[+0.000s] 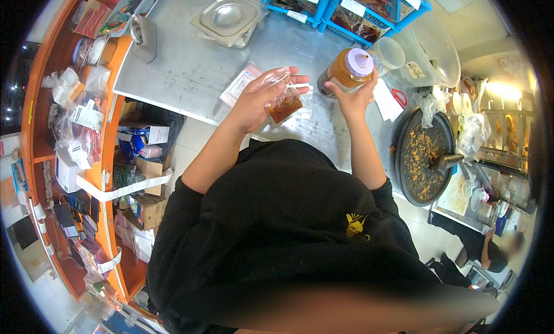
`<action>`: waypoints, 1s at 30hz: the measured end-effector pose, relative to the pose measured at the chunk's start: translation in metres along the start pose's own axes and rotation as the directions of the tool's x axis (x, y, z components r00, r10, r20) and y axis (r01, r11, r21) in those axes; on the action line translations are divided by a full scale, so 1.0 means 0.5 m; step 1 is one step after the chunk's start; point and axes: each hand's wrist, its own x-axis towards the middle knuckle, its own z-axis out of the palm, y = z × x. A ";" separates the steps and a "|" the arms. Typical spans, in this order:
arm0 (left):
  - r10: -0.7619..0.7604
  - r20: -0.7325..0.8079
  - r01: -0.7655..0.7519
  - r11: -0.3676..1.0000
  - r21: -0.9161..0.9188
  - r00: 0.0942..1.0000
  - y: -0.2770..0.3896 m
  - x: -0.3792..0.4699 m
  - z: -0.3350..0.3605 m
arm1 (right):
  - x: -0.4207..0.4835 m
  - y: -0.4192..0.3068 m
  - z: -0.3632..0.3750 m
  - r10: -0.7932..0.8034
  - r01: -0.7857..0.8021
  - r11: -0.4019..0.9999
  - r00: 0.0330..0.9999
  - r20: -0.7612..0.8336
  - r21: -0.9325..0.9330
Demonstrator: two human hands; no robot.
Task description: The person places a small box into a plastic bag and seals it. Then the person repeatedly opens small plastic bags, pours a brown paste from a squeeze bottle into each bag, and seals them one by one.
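Note:
A small clear plastic bag (284,109) with reddish-brown sauce at its bottom hangs from my left hand (262,98), its top held at the thumb and its fingers spread. My right hand (352,96) grips the lower side of a squeeze bottle (346,70), which has a lilac cap and holds brown-orange sauce. The bottle leans, its nozzle towards the upper right. Under and beside my left hand lies a printed packet of plastic bags (242,83) on the metal worktop (173,81).
Steel pan lids (229,18) lie at the back. Blue baskets (320,14) hold bagged goods. Right of the bottle are a clear tub (437,52), red-handled scissors (399,99) and a stone mortar (422,161) with a pestle (446,162). Orange shelving (110,161) stands left; a person (493,252) is at far right.

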 end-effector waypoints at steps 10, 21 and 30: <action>0.148 0.134 -0.192 0.883 0.428 0.980 -0.031 -0.002 0.019 | -0.028 -0.188 -0.070 -0.062 -0.343 0.775 0.795 0.603 0.532; 0.310 -0.070 -0.235 0.833 0.502 0.948 -0.028 -0.043 0.017 | -0.028 -0.198 -0.075 -0.066 -0.443 0.631 0.787 0.613 0.637; 0.322 -0.102 -0.220 0.814 0.537 0.941 -0.066 -0.060 -0.022 | -0.044 -0.202 -0.061 -0.221 -0.233 0.789 0.756 0.616 0.569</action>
